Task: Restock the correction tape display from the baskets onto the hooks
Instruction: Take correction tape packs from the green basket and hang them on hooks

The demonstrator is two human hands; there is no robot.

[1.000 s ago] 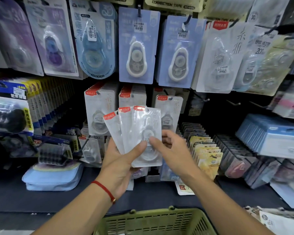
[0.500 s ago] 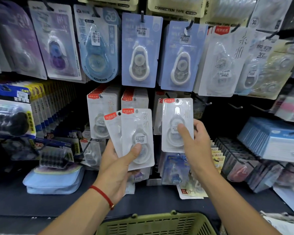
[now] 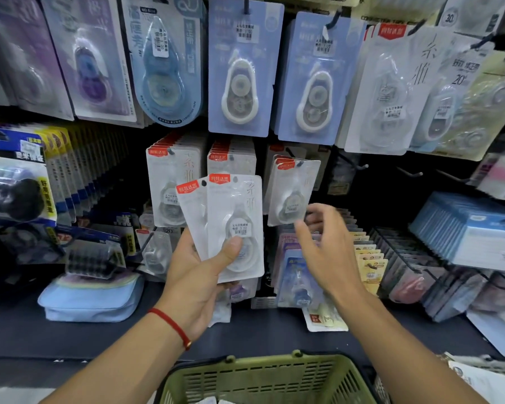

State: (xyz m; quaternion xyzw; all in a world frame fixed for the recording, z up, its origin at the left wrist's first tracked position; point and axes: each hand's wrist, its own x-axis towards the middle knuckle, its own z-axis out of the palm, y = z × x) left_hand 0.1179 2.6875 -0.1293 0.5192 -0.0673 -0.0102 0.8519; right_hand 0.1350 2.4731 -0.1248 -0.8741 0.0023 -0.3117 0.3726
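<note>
My left hand (image 3: 199,275) holds two white correction tape packs (image 3: 233,225) with red labels, fanned out, thumb pressed on the front one. My right hand (image 3: 324,249) is blurred, fingers relaxed and holding nothing, just below a matching pack (image 3: 292,191) that hangs on the right hook of the middle row. Two more hooks to the left carry stacks of the same white packs (image 3: 169,185). A green basket (image 3: 268,377) sits at the bottom edge below my arms.
Larger blue and purple correction tape cards (image 3: 239,68) hang on the upper row. Bare hooks (image 3: 359,166) stick out to the right of the white packs. Boxed stationery (image 3: 473,228) fills the right shelf, and a light blue pouch (image 3: 91,298) lies at the left.
My right hand took one pack from the fan, carried it up to the right hook, let it go there and has drawn back down. My left hand now holds two packs instead of three.
</note>
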